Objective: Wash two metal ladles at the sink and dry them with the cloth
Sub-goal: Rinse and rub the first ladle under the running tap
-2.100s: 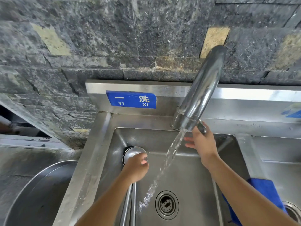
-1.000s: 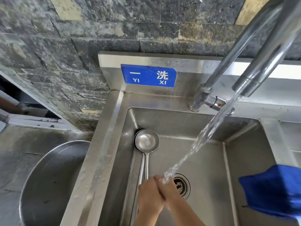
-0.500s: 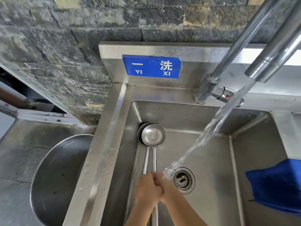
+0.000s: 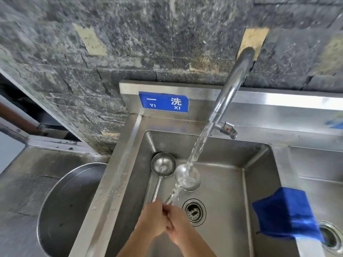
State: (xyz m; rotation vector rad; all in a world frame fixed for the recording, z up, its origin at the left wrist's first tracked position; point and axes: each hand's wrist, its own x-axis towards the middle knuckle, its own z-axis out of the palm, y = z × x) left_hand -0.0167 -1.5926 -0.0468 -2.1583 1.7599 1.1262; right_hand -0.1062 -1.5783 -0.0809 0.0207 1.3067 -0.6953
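Your steel sink basin point(image 4: 222, 191) takes up the centre of the view, set against a dark stone wall point(image 4: 130, 43), with a blue sign point(image 4: 163, 102) on its back splash. A large round metal basin point(image 4: 68, 204) sits on the counter to its left, well apart from the work. The faucet point(image 4: 232, 86) arches over the back rim, and its water stream point(image 4: 196, 151) falls diagonally toward you. The blue cloth point(image 4: 285, 214) hangs over the divider at the sink's right edge. Both ladles lie with their long axes running from you toward the back wall, bowls pointing away. The left ladle point(image 4: 163, 164) rests near the basin's left wall, bowl up, its handle leading straight back to your hands. The right ladle point(image 4: 187, 177) is angled slightly to the right, its bowl directly in the stream and above the drain point(image 4: 194, 212), just beside the other bowl. Your left hand point(image 4: 154, 221) has its fingers curled down over the handle ends; your right hand point(image 4: 179, 225) presses against it, fingers curled likewise. Which handle each hand grips cannot be told, as the hands cover that area.
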